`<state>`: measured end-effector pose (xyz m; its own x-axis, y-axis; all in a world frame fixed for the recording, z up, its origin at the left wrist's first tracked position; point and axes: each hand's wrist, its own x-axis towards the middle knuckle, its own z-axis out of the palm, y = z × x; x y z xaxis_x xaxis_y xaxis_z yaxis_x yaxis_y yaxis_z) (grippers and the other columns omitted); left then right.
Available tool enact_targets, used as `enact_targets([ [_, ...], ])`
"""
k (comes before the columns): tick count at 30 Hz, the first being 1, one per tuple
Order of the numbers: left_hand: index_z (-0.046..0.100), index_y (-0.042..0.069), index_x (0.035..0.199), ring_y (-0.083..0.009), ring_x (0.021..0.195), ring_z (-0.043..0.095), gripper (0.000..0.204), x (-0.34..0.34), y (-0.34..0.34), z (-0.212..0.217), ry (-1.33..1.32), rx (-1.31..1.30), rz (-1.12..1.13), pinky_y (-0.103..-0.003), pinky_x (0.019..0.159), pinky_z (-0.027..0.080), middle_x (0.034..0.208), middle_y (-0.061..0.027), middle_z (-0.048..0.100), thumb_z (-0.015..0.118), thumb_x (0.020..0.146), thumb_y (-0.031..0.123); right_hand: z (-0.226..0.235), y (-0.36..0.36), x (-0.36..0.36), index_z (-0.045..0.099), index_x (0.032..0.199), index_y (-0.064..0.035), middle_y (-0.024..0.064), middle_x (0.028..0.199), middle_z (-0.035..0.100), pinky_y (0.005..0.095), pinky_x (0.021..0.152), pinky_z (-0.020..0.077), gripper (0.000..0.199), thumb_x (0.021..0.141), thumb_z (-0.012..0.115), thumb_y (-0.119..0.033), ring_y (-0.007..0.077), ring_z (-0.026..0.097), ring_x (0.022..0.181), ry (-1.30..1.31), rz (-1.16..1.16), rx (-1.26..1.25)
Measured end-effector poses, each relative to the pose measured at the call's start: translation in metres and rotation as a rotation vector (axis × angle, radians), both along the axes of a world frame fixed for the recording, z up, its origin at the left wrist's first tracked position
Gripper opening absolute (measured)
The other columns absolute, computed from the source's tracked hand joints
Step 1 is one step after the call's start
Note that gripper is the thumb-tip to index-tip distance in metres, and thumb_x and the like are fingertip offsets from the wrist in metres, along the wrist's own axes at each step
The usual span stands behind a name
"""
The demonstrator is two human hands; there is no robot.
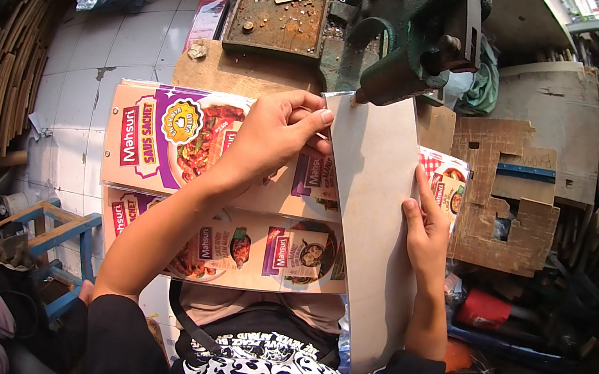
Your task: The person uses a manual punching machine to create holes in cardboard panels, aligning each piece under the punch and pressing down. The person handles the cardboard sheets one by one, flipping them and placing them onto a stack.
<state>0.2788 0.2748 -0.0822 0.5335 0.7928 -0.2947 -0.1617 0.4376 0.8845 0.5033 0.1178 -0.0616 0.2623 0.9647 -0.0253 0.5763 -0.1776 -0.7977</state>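
A long, plain grey board [382, 193] slants from my lap up to the green press machine [411, 39], with its far end under the press's tip. At the board's far left corner my left hand [278, 128] is closed, thumb and fingers pinching the edge. My right hand [427, 236] grips the right edge midway along, fingers resting on the upper face. Beneath the board and my left forearm lie colourful printed food-sachet panels: an upper panel [146, 134] and a lower panel [304, 255]. Another printed piece [449, 182] shows beyond the board's right edge.
Behind the panels stands a rusty metal tray [279, 17] with small metal bits. A cut-out brown board [496, 220] lies to the right. Wooden strips [13, 52] are stacked at the far left, and a blue stool frame [61, 238] stands lower left.
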Motion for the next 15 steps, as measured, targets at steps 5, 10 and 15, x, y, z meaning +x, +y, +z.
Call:
enact_targets([
  [5,0.057,-0.007,0.105,-0.0094,0.070,0.066,0.024,-0.0014,-0.0012,-0.0021,-0.004,0.014,0.006,-0.021,0.065,0.053,0.079,-0.0078,0.069,0.059,0.094,0.014,0.0032,0.0003,-0.0022,0.045,0.137,0.0034,0.0192,0.134,0.055,0.0294,0.103,0.0374,0.046,0.092,0.053,-0.002,0.0214,0.053,0.122,0.009,0.009,-0.019],
  [10,0.055,-0.004,0.108,-0.0102,0.072,0.066,0.023,-0.0014,-0.0001,-0.0021,-0.017,0.007,-0.027,-0.025,0.066,0.058,0.084,-0.0066,0.066,0.058,0.096,0.015,0.0024,-0.0011,-0.0040,0.045,0.137,0.0029,0.0188,0.132,0.056,0.0294,0.102,0.0381,0.046,0.092,0.054,-0.002,0.0212,0.054,0.121,-0.022,0.000,0.033],
  [15,0.055,-0.005,0.108,-0.0101,0.072,0.065,0.022,-0.0037,0.0004,-0.0016,-0.036,0.034,-0.023,-0.025,0.068,0.057,0.086,-0.0075,0.065,0.057,0.096,0.014,0.0015,-0.0042,-0.0034,0.046,0.137,0.0015,0.0178,0.132,0.056,0.0294,0.102,0.0377,0.046,0.092,0.056,-0.004,0.0205,0.053,0.122,0.057,-0.025,0.064],
])
